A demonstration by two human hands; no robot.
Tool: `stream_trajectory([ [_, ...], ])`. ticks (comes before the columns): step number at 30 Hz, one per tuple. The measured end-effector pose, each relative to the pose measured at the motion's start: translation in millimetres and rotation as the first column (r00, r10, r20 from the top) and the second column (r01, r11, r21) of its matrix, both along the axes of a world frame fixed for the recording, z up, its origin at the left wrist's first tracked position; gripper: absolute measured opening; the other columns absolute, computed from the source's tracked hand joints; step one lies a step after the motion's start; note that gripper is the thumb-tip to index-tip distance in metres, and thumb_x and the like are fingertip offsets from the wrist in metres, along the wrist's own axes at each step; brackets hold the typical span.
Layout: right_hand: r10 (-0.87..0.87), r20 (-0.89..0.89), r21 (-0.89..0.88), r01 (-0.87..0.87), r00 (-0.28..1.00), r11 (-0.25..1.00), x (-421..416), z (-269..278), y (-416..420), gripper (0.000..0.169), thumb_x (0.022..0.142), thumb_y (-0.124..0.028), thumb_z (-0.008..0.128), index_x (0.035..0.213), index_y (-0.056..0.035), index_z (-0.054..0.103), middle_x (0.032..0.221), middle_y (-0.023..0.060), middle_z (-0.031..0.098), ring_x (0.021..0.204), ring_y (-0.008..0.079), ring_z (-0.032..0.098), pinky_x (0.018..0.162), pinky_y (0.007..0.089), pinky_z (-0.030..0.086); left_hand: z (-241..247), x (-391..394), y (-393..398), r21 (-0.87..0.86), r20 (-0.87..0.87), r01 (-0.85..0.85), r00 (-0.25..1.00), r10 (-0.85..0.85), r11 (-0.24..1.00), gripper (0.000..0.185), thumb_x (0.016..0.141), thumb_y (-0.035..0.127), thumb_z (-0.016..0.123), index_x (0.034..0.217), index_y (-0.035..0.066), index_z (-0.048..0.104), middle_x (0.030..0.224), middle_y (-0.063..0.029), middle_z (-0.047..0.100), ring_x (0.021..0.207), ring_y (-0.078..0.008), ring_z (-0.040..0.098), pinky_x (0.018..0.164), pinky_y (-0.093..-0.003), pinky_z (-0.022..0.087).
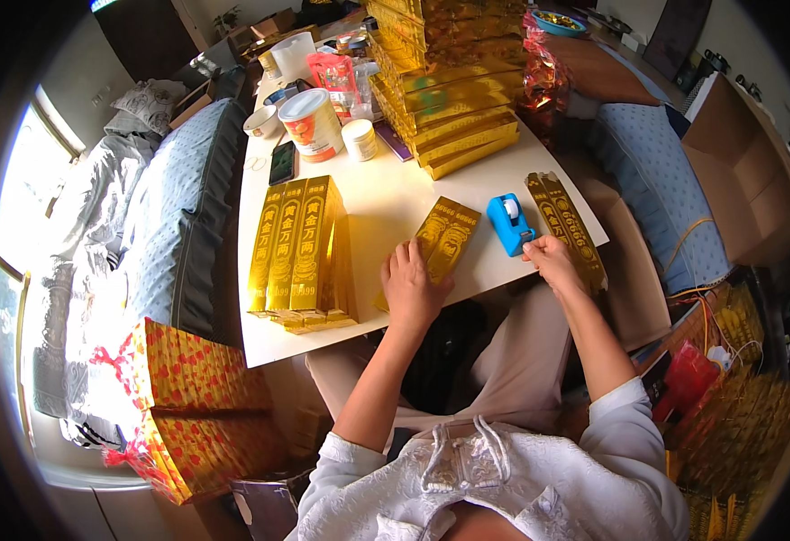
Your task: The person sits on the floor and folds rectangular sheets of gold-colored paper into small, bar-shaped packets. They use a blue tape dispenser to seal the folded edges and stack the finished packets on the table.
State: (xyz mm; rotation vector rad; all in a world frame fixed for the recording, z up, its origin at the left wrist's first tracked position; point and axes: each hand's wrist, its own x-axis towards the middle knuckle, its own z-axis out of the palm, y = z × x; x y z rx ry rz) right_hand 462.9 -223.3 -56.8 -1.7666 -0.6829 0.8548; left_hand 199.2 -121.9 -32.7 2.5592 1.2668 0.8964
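My left hand grips the lower part of a pair of flat gold foil paper pieces, laid side by side at a slant on the table. Its fingers lie along their left side, the thumb on the right. A blue tape dispenser with a white-cored roll stands just right of them. My right hand pinches at the dispenser's near cutting end, apparently on the tape end; the clear strip is too fine to make out. Beyond the right hand lie more printed gold strips, partly under the wrist.
Stacked gold boxes stand at the left on the white table. Behind are a tall gold stack, a lidded can, a small jar and a phone. An open cardboard box is at the right; a heart-patterned bundle sits lower left.
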Motion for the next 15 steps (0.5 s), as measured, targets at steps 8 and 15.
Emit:
stream_trajectory([
  [8, 0.027, 0.415, -0.074, 0.004, 0.910, 0.997, 11, 1, -12, 0.012, 0.091, -0.008, 0.070, 0.085, -0.0025, 0.061, 0.077, 0.0060, 0.068, 0.073, 0.0133, 0.065, 0.071, 0.0292, 0.052, 2, 3, 3, -0.053, 0.019, -0.053, 0.998, 0.054, 0.997, 0.088, 0.067, 0.033, 0.087, 0.136, -0.005, 0.048, 0.121, -0.0196, 0.058, 0.115, -0.0375, 0.058, 0.104, -0.0457, 0.044],
  [15, 0.299, 0.292, 0.036, -0.323, 0.908, 0.946, -46, 70, 53, 0.015, 0.095, -0.017, 0.067, 0.092, -0.0024, 0.064, 0.079, 0.0043, 0.069, 0.074, 0.0118, 0.065, 0.070, 0.0289, 0.051, 6, 0, -3, -0.083, -0.030, -0.053, 0.998, 0.051, 0.995, 0.084, 0.067, 0.033, 0.086, 0.133, -0.002, 0.050, 0.116, -0.0179, 0.060, 0.110, -0.0362, 0.061, 0.101, -0.0452, 0.046],
])
